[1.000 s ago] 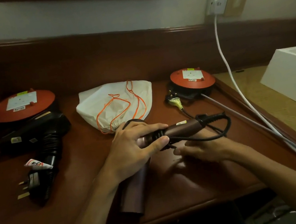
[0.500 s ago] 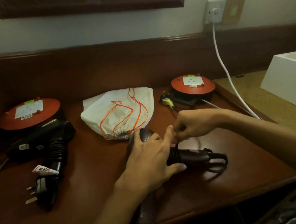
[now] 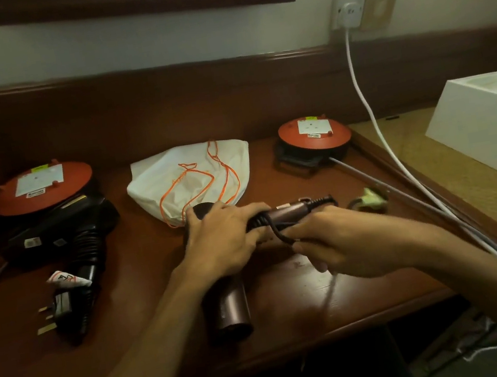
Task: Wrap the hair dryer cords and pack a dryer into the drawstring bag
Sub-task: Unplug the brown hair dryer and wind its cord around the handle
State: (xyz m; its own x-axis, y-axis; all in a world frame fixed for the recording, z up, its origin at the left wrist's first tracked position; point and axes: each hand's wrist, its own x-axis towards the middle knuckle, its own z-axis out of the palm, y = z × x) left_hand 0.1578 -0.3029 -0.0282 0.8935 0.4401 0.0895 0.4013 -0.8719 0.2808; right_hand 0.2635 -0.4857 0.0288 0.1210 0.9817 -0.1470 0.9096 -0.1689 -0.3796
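Your left hand [image 3: 223,243] grips the brown dryer [image 3: 226,304] near the tabletop's [image 3: 136,350] front edge. Your right hand [image 3: 339,245] pinches its cord [image 3: 276,232]. The bag [image 3: 188,181] lies toward the back edge.

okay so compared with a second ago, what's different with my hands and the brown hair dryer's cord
The right hand went up over the brown hair dryer half a second ago, then came back down in front of the handle, now gripping the cord for another turn. The plug has been drawn in from beside the right cord reel. The left hand kept its grip on the handle. The black hair dryer and drawstring bag stayed put.
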